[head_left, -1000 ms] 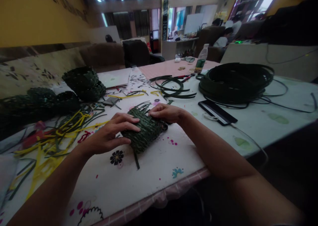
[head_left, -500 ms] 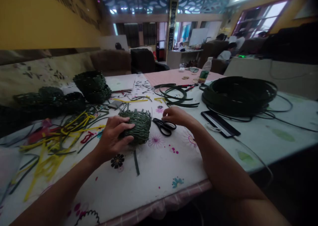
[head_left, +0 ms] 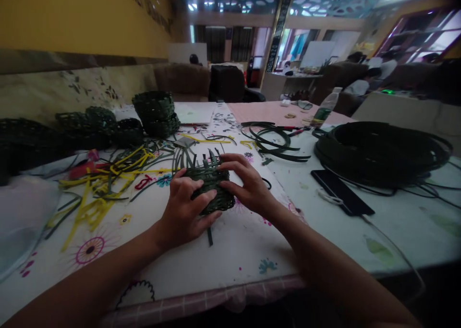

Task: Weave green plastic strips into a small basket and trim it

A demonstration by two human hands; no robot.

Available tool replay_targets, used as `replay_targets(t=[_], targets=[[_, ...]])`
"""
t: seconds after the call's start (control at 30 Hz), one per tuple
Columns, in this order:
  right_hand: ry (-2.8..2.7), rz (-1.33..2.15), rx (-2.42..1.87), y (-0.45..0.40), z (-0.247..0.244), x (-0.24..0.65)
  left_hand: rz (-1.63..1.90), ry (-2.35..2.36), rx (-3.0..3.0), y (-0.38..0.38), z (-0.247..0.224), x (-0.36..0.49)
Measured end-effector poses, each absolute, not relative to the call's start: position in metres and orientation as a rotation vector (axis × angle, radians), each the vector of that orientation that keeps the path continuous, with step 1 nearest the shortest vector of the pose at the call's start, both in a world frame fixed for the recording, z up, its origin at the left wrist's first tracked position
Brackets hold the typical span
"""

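A small dark green woven basket point(head_left: 212, 186) stands on the table in front of me, with loose strip ends sticking up from its rim and one strip hanging out below. My left hand point(head_left: 189, 203) grips its left and near side, fingers spread across the weave. At the right side and upper edge, my right hand point(head_left: 245, 179) holds the basket with thumb and fingers. Behind that hand the scissors point(head_left: 267, 184) are mostly hidden; only part of a black handle loop shows.
Yellow and green strips point(head_left: 108, 174) lie scattered at left. Finished-looking woven baskets point(head_left: 154, 112) stand behind them. A large coil of dark strip point(head_left: 378, 155), a phone with a cable point(head_left: 342, 191), a bottle point(head_left: 326, 108) and a smaller strip coil point(head_left: 273, 138) occupy the right side.
My right hand has moved left from beside the scissors onto the basket and now covers most of the scissors. My left hand stays on the basket. The camera view has turned slightly left.
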State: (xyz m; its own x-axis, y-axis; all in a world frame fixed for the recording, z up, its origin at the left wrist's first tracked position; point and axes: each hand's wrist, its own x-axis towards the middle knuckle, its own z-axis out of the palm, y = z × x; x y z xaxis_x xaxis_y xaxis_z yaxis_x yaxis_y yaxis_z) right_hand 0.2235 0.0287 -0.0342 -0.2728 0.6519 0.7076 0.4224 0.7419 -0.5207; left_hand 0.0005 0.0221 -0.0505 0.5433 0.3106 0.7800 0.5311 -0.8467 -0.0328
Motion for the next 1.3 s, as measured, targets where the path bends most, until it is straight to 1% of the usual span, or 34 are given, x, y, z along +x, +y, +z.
replay_targets(t=[0.2, 0.33, 0.47, 0.57, 0.63, 0.7, 0.83, 1.0, 1.07, 1.2, 1.3], targets=[[-1.91, 0.242, -0.787, 0.022, -0.034, 0.219, -1.142, -0.632, -2.511, 0.022, -0.05, -0.003], [-1.932, 0.227, -0.825, 0.015, -0.027, 0.216, -1.102, -0.545, -2.51, 0.021, -0.05, -0.001], [-1.966, 0.213, -0.879, 0.01, -0.023, 0.213, -1.099, -0.571, -2.536, 0.02, -0.048, -0.003], [-1.968, 0.2, -0.885, 0.007, -0.023, 0.211, -1.197, -0.679, -2.583, 0.017, -0.033, -0.005], [-1.988, 0.184, -0.856, 0.005, -0.024, 0.209, -1.301, -0.853, -2.593, 0.014, -0.017, -0.007], [-2.012, 0.159, -0.828, 0.003, -0.024, 0.207, -1.33, -1.016, -2.592, 0.013, -0.001, -0.007], [-2.045, 0.13, -0.778, -0.001, -0.022, 0.204, -1.152, -1.143, -2.655, 0.015, 0.021, -0.006], [-2.099, 0.053, -0.764, -0.001, -0.019, 0.205, -0.88, -1.357, -2.988, 0.028, 0.032, -0.005], [-2.147, 0.014, -0.755, -0.001, -0.016, 0.207, -0.727, -1.511, -3.129, 0.034, 0.036, -0.005], [-2.283, -0.13, -0.752, -0.004, -0.006, 0.208, -0.287, -1.759, -3.377, 0.047, 0.044, -0.005], [-2.361, -0.275, -0.738, -0.003, 0.004, 0.203, -0.171, -1.84, -3.444, 0.056, 0.048, -0.006]])
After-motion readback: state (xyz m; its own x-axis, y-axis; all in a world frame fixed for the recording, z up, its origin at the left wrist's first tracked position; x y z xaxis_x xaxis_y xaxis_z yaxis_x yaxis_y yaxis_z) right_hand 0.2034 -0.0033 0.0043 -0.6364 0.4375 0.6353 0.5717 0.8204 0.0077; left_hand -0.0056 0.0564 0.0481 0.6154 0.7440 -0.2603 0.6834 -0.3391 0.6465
